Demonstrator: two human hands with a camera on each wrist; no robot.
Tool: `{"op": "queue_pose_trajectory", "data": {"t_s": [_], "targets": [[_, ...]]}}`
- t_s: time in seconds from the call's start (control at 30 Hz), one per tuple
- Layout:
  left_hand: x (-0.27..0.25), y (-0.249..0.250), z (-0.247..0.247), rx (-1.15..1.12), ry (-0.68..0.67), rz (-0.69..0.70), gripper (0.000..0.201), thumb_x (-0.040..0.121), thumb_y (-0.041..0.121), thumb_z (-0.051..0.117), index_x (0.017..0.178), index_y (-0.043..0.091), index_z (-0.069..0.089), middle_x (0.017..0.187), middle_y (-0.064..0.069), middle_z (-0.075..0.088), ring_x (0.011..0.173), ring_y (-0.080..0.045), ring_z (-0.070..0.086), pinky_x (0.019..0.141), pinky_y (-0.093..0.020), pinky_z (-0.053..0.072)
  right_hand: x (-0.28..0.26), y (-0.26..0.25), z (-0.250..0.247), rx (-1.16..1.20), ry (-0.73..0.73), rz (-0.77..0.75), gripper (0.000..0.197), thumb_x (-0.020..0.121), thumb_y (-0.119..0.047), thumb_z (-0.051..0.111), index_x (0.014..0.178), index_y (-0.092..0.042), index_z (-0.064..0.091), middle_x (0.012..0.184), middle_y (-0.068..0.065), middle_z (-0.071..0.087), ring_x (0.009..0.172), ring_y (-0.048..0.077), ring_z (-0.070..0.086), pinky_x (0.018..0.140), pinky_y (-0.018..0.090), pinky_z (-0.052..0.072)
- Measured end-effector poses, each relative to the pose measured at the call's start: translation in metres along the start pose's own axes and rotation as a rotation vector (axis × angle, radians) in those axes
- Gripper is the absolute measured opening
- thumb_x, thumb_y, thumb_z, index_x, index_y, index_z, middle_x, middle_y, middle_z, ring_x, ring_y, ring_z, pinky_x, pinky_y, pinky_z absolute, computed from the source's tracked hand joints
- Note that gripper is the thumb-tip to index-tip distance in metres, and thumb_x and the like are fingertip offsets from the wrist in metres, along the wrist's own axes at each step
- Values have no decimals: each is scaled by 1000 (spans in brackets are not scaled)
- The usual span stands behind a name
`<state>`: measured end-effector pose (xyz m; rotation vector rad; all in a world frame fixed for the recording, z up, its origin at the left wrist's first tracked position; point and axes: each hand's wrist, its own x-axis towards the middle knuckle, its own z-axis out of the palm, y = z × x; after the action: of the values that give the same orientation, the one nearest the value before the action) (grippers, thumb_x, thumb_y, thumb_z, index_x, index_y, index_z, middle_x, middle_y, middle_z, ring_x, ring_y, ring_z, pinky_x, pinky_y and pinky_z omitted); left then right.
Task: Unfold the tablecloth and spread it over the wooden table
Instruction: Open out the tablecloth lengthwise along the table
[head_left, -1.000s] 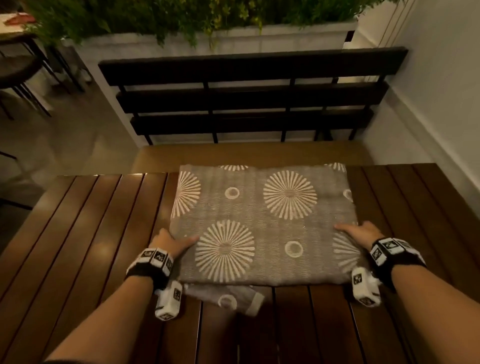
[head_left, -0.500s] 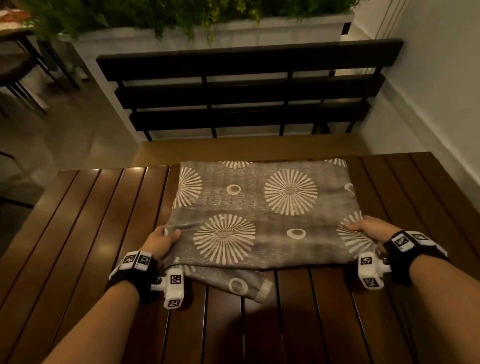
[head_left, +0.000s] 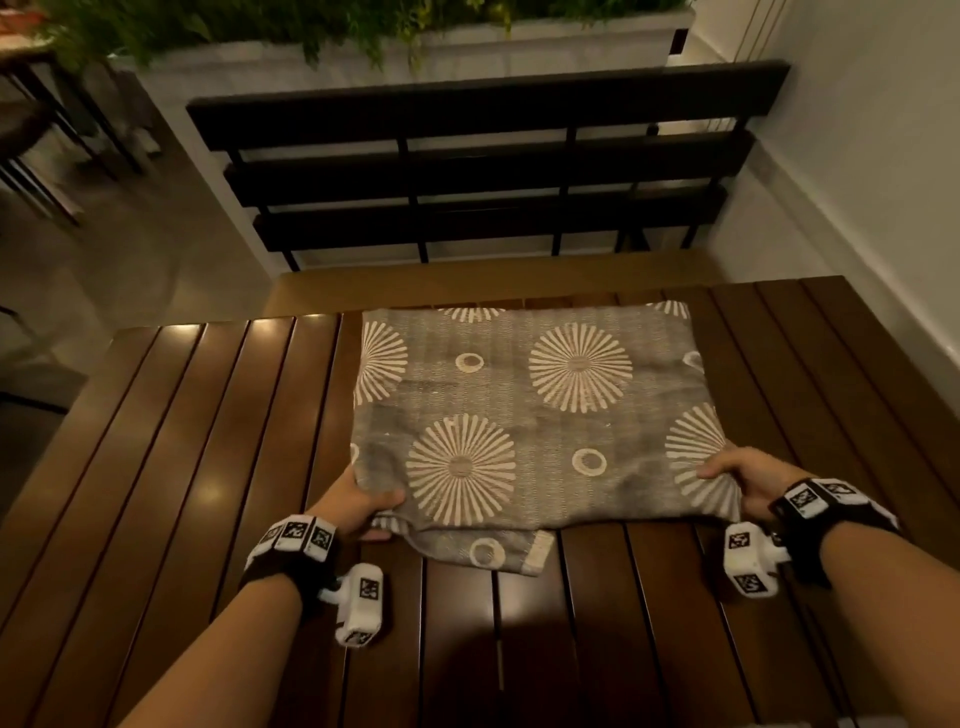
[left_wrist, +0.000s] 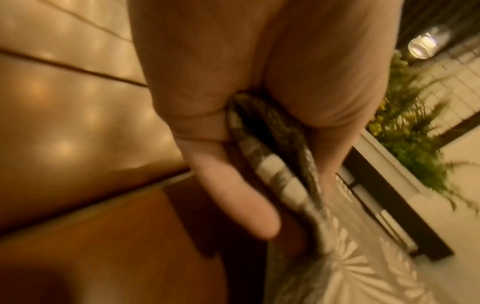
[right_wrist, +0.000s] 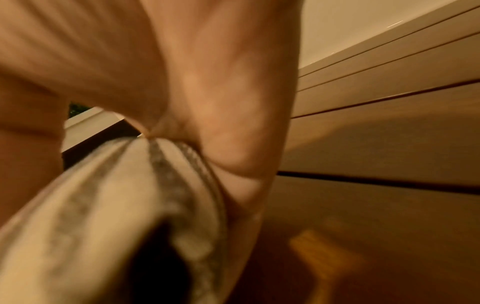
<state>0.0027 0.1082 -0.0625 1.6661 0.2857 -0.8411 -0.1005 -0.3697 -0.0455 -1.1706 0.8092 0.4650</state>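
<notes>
Slatted wooden table (head_left: 197, 467), dark glossy brown boards with narrow gaps, backed by a black slatted bench (head_left: 488, 171). Folded on its far-centre boards, a grey woven tablecloth (head_left: 519, 415), rectangular, printed with cream sunbursts and small rings, one lower layer poking out at the near edge. Left hand (head_left: 358, 506) pinching the near-left corner, thumb over and fingers under; right hand (head_left: 748, 475) clamped on the bunched near-right corner likewise.
</notes>
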Motion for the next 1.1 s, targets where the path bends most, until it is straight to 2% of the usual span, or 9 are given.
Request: {"op": "queue_pose_trajectory", "data": {"t_s": [0.13,0.23,0.3,0.4,0.5,0.63,0.77,0.93,1.1], "targets": [[0,-4,6,-145,200,-30,42,86,5,66,124,12,51,90,-12,68,61,-19,64,43,-25,51,1,-1,-7,-263,156,-76,87,46,-15,89,124,-10,52,115,14,66,104,31,63,93,42,50],[-10,-13,-5,-62,314,-73,37,87,5,66,119,7,49,78,-12,62,44,-16,51,39,-22,47,5,2,-17,-437,206,-21,59,74,-26,78,125,-5,57,120,12,66,104,27,64,90,37,48],[-15,-19,-9,39,366,-76,37,87,7,67,119,7,49,76,-14,61,42,-17,46,38,-23,46,-3,1,-10,-657,179,68,59,76,-37,75,122,-4,59,122,5,63,106,22,59,93,35,44],[-16,-21,-8,179,432,-42,42,85,13,69,120,3,48,82,-17,63,43,-23,50,39,-28,50,-1,6,-4,-820,216,130,48,87,-29,67,124,-1,56,122,10,59,106,25,55,92,32,41],[-18,-13,-7,468,478,-22,49,79,25,75,116,6,50,103,-17,65,78,-34,64,67,-40,57,5,12,-4,-720,291,114,58,80,-25,74,127,2,54,125,16,60,112,32,58,98,38,44],[-19,1,0,907,514,-17,86,67,40,76,137,18,31,138,-18,38,124,-40,41,99,-48,42,7,14,3,-587,322,-5,64,75,-29,78,129,-8,51,122,11,61,110,30,59,93,36,45],[-14,8,22,1278,322,115,80,71,47,68,141,37,30,152,-10,17,138,-37,18,107,-54,35,20,18,4,-617,335,-108,87,64,-34,84,138,-12,44,130,9,59,116,27,57,101,39,42],[-11,2,44,1372,77,120,78,73,58,62,142,51,26,156,-8,13,140,-40,16,113,-52,28,8,0,25,-471,385,-240,60,79,-2,69,134,-10,47,125,13,60,109,32,59,94,37,45],[-19,2,80,1427,48,171,83,74,70,53,145,52,14,156,-15,9,137,-47,14,112,-55,25,-7,-42,54,-538,341,-431,46,85,-5,63,129,-13,51,120,9,61,109,28,58,94,38,44]]}}
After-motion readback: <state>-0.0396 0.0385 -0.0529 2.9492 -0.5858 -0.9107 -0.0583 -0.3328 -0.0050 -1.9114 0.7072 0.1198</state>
